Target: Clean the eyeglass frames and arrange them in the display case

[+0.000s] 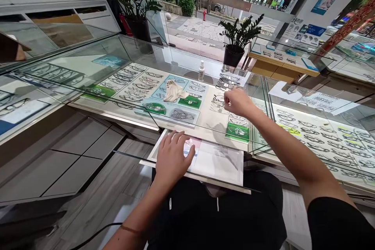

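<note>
Above the glass counter, my right hand is closed, its fingertips at one end of a pair of eyeglasses. Just beyond it, several more eyeglasses lie in a column on the glass. My left hand is open with fingers spread, over the near edge of the counter and a pulled-out white drawer. It holds nothing. A beige cloth lies crumpled at the middle of the counter, and a small white spray bottle stands upright farther back.
Rows of eyeglasses fill the glass case, with green display cards among them. Another glass case adjoins on the right. Potted plants stand beyond the counter by the window. Grey cabinets are below left.
</note>
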`<state>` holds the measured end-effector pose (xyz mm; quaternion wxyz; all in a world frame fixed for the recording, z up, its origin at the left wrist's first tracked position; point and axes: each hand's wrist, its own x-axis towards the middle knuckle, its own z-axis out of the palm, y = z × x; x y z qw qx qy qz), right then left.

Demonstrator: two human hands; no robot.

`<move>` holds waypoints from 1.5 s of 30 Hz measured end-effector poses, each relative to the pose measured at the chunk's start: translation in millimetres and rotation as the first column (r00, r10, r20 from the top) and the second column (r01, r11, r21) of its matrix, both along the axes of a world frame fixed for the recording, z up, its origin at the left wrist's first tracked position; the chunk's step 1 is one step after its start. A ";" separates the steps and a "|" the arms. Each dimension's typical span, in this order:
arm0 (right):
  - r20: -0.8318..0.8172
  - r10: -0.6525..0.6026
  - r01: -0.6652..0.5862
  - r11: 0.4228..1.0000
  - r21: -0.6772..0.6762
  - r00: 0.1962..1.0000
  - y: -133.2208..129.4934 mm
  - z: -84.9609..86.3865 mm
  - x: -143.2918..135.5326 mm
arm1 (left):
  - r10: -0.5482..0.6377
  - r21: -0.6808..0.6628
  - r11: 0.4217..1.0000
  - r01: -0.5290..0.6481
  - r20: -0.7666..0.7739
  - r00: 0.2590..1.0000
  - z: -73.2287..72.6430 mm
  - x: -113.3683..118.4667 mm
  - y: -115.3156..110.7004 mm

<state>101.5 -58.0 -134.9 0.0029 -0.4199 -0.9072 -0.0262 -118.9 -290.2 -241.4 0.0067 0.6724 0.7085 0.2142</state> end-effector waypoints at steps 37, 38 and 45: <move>0.135 -0.092 0.101 0.993 -0.056 0.987 24.9 -221.2 -55.2 | 0.109 0.041 0.993 -0.108 -0.011 0.994 -0.8 2.3 1.5; 0.125 -0.107 0.113 0.993 -0.042 0.986 29.7 -222.9 -55.2 | 0.109 0.042 0.993 -0.108 -0.013 0.994 -0.7 2.2 1.8; 0.071 -0.156 0.155 0.988 0.012 0.985 44.7 -234.3 -53.2 | 0.097 0.046 0.994 -0.097 -0.007 0.995 1.6 1.3 4.1</move>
